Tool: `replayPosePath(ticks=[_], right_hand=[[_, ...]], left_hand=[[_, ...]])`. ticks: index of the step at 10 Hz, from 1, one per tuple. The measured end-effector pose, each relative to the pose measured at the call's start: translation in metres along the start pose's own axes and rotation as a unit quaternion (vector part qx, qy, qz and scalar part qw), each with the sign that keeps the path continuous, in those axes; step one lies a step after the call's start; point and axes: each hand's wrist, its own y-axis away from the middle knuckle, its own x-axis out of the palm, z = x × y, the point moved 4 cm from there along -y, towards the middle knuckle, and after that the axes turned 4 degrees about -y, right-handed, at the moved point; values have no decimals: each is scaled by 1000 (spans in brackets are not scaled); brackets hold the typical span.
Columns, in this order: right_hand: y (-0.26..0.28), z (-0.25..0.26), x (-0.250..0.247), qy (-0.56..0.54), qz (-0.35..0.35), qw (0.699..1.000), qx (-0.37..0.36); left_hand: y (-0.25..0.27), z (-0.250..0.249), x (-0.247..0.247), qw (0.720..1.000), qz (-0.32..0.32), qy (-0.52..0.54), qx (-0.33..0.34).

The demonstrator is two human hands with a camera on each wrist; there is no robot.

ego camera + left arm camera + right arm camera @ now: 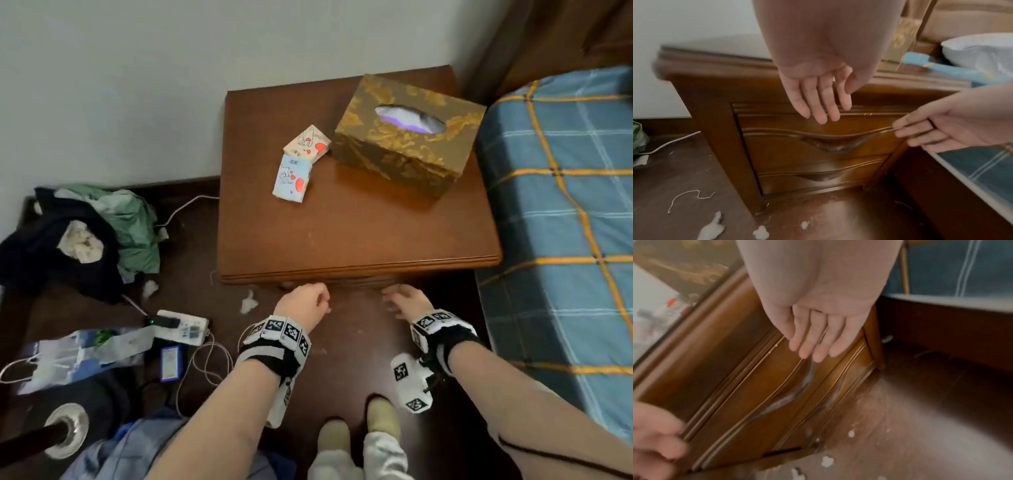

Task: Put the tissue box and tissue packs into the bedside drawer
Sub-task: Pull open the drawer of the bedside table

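Observation:
A gold-patterned tissue box (407,140) stands at the back right of the wooden bedside table (342,240). Left of it lie two tissue packs, a cream one (307,144) and a blue one (292,178). Both hands hang just below the table's front edge. My left hand (818,104) has straight fingers close to the top drawer (793,146), and holds nothing. My right hand (920,131) reaches its fingertips to the right end of that drawer's carved ridge; in the right wrist view its fingers (813,345) lie straight. The drawer front looks closed.
A second drawer (818,177) sits below the top one. A bed with a blue plaid cover (565,205) borders the table on the right. On the left floor lie clothes (68,240), a power strip (181,325), cables and tissue scraps (712,227).

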Motion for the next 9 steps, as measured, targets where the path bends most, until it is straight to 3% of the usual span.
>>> replayPosePath(ticks=[1,2,3,4,6,7,9], right_hand=[[-29,-8,26,-176,10,982,64],[-53,-16,53,-305,52,944,116],[-68,-19,68,-429,59,892,132],[-75,-18,71,-417,46,899,127],[-72,-18,71,-403,60,907,106],[-65,-18,63,-397,42,910,113],[-25,-68,59,-388,19,903,181]], left_hand=[[-32,27,24,996,0,64,-66],[-52,57,39,966,-45,181,-178],[-59,79,42,890,-148,352,-248],[-63,93,48,841,-200,423,-271],[-69,114,48,781,-278,481,-286],[-56,112,46,792,-283,474,-262],[-20,110,70,918,-225,283,-162]])
